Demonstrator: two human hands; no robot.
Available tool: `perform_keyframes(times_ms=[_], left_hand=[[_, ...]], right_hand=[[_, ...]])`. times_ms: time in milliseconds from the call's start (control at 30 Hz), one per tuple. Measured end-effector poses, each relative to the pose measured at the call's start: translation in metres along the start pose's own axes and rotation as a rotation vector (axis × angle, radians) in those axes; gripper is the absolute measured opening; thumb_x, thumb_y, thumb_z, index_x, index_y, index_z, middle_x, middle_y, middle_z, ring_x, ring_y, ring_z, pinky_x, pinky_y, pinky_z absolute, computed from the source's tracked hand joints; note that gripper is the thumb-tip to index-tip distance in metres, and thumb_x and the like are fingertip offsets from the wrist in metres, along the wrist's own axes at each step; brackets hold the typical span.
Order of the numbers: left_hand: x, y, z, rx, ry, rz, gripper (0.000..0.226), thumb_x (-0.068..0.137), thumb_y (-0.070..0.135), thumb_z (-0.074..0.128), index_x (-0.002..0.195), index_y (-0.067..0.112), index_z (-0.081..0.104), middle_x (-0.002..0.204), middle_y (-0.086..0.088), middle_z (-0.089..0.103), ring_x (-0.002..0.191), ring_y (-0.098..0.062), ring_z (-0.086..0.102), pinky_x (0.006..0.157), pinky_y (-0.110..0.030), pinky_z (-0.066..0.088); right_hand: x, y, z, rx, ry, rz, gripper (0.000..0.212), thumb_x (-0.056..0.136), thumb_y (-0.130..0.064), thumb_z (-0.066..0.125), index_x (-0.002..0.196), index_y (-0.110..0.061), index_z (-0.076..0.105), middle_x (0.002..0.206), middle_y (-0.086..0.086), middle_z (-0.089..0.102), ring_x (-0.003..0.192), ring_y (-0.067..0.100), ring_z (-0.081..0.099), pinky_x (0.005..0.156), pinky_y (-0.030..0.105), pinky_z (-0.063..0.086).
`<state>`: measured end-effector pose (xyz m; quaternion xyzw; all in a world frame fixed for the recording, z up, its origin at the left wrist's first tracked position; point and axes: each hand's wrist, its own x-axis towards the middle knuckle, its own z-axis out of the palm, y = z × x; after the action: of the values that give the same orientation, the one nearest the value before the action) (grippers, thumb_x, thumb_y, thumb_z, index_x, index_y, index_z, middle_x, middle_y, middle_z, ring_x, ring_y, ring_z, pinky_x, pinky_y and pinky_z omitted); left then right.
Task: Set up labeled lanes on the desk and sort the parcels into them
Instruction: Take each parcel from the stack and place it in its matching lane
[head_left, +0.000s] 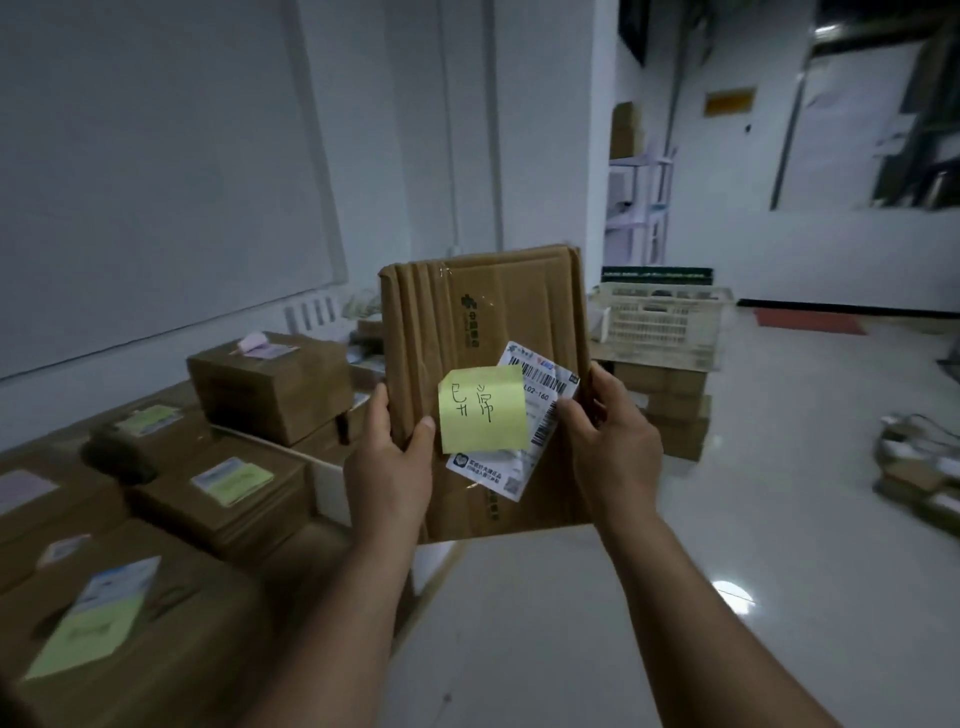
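Note:
A flat brown cardboard parcel (467, 322) is held upright in front of me, above the floor. My left hand (387, 467) grips its left edge, thumb across the front. My right hand (610, 447) grips the right edge, thumb on the white shipping label (540, 395). A yellow sticky note (483, 410) with handwritten characters covers part of that label. To the left, several brown parcels (218, 483) lie on the desk (327, 483), most bearing green or pink notes. The parcel hides my fingers behind it.
A cream plastic crate (665, 327) sits on a stack of boxes (675, 410) at the right rear. More packages (919, 467) lie on the shiny floor at the far right. White shelving (639, 208) stands by the back wall. Open floor stretches ahead on the right.

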<state>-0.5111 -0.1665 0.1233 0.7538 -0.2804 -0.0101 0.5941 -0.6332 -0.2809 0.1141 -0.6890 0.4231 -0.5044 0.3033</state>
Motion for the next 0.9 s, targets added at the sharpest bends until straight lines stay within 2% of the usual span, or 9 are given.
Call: perform_keyframes(times_ms=[200, 433, 533, 700, 900], left_hand=[[0.005, 0.022, 0.099, -0.024, -0.135, 0.028, 0.062, 0.094, 0.029, 0.055, 0.148, 0.026, 0.026, 0.149, -0.004, 0.037, 0.136, -0.021, 0.037, 0.105, -0.035, 0.036], [0.032, 0.036, 0.210, -0.020, -0.260, 0.067, 0.060, 0.094, 0.030, 0.053, 0.148, 0.025, 0.027, 0.149, -0.005, 0.037, 0.136, -0.024, 0.037, 0.105, -0.039, 0.038], [0.059, 0.039, 0.264, -0.059, -0.310, 0.089, 0.061, 0.094, 0.030, 0.054, 0.148, 0.026, 0.026, 0.151, -0.003, 0.035, 0.137, -0.024, 0.036, 0.107, -0.043, 0.039], [0.123, 0.049, 0.356, -0.076, -0.345, 0.139, 0.060, 0.094, 0.028, 0.055, 0.147, 0.023, 0.028, 0.148, -0.005, 0.039, 0.136, -0.022, 0.038, 0.105, -0.035, 0.037], [0.200, 0.058, 0.457, -0.099, -0.408, 0.127, 0.060, 0.094, 0.027, 0.055, 0.147, 0.023, 0.028, 0.150, -0.004, 0.037, 0.137, -0.022, 0.036, 0.104, -0.036, 0.038]], right_hand=[[0.060, 0.061, -0.046, -0.057, 0.092, 0.057, 0.050, 0.088, -0.035, 0.062, 0.136, -0.032, 0.050, 0.123, -0.007, 0.065, 0.110, 0.015, 0.061, 0.089, 0.042, 0.051], [0.134, 0.130, -0.069, -0.138, 0.214, 0.092, 0.048, 0.088, -0.034, 0.062, 0.134, -0.031, 0.051, 0.123, -0.008, 0.064, 0.108, 0.016, 0.062, 0.089, 0.041, 0.051], [0.179, 0.159, -0.069, -0.151, 0.254, 0.106, 0.048, 0.088, -0.033, 0.062, 0.134, -0.031, 0.051, 0.119, -0.006, 0.066, 0.107, 0.017, 0.062, 0.088, 0.043, 0.051], [0.270, 0.198, -0.059, -0.169, 0.318, 0.122, 0.046, 0.088, -0.032, 0.062, 0.133, -0.030, 0.053, 0.118, -0.007, 0.066, 0.106, 0.016, 0.062, 0.088, 0.041, 0.051], [0.376, 0.242, -0.036, -0.161, 0.357, 0.171, 0.044, 0.088, -0.034, 0.062, 0.131, -0.033, 0.054, 0.116, -0.008, 0.066, 0.101, 0.014, 0.063, 0.087, 0.043, 0.052]])
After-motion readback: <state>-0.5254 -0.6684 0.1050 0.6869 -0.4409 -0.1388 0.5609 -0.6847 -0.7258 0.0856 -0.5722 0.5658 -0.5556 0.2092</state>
